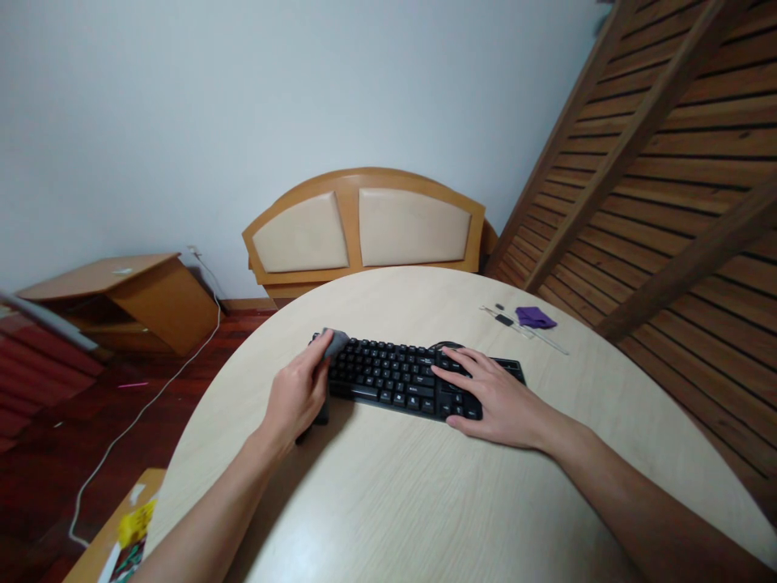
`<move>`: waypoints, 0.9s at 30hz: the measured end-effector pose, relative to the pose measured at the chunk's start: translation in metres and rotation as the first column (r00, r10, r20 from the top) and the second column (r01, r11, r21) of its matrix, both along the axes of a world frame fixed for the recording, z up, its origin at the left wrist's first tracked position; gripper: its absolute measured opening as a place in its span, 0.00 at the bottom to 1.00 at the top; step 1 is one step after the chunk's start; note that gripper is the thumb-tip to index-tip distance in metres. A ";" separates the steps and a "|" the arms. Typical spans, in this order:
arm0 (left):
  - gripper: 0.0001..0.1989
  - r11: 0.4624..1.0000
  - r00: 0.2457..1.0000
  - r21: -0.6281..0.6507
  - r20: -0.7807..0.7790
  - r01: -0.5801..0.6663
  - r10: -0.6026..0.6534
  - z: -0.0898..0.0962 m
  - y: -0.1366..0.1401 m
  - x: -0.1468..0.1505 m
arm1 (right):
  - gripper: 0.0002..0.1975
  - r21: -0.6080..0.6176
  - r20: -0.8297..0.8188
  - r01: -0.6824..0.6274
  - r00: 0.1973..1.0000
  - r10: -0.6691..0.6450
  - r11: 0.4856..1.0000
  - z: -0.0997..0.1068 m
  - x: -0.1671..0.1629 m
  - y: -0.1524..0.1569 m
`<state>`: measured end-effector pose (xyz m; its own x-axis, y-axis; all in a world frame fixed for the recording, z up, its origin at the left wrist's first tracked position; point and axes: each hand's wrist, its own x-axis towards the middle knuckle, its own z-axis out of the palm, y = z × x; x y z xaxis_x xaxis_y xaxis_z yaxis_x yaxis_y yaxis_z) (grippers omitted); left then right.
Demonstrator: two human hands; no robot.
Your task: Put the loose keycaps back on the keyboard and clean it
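A black keyboard (388,376) lies flat on the round pale table (388,494). My left hand (296,395) is closed on a grey cloth (336,343) at the keyboard's left end, and the cloth touches the keys there. A dark piece of it or of something else shows below the hand; I cannot tell which. Over the right part of the keyboard rests my right hand (490,394), fingers spread and laid on the keys. It hides much of the number pad. Part of a black cable (446,345) shows behind the keyboard.
Toward the table's right back lie a folded purple cloth (535,317) and several thin sticks with a small dark piece (503,321). Behind the table stands a wooden headboard (352,219). A slatted wooden screen (655,162) leans at right, and a low cabinet (133,300) stands at left.
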<state>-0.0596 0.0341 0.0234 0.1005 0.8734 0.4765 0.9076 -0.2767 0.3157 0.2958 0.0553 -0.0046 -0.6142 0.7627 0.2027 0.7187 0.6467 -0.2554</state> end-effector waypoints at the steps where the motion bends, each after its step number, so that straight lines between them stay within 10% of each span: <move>1: 0.24 0.996 0.997 0.041 0.026 -0.076 0.074 0.003 0.002 -0.006 | 0.38 0.003 0.003 -0.001 1.000 0.001 1.000 0.000 0.000 0.000; 18: 0.29 0.922 0.942 -0.227 -0.193 -0.314 0.273 -0.014 0.029 -0.030 | 0.37 -0.109 -0.008 -0.048 0.999 0.047 0.993 0.006 -0.003 -0.005; 27: 0.23 0.945 0.954 -0.255 -0.270 -0.204 0.133 -0.014 0.026 -0.028 | 0.37 -0.103 -0.010 -0.045 0.999 0.044 0.994 0.005 -0.004 -0.005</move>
<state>-0.0876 0.0604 0.0096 0.0233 0.9810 0.1927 0.9919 -0.0468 0.1182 0.2918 0.0503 0.0004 -0.6468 0.7516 0.1293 0.6875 0.6480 -0.3279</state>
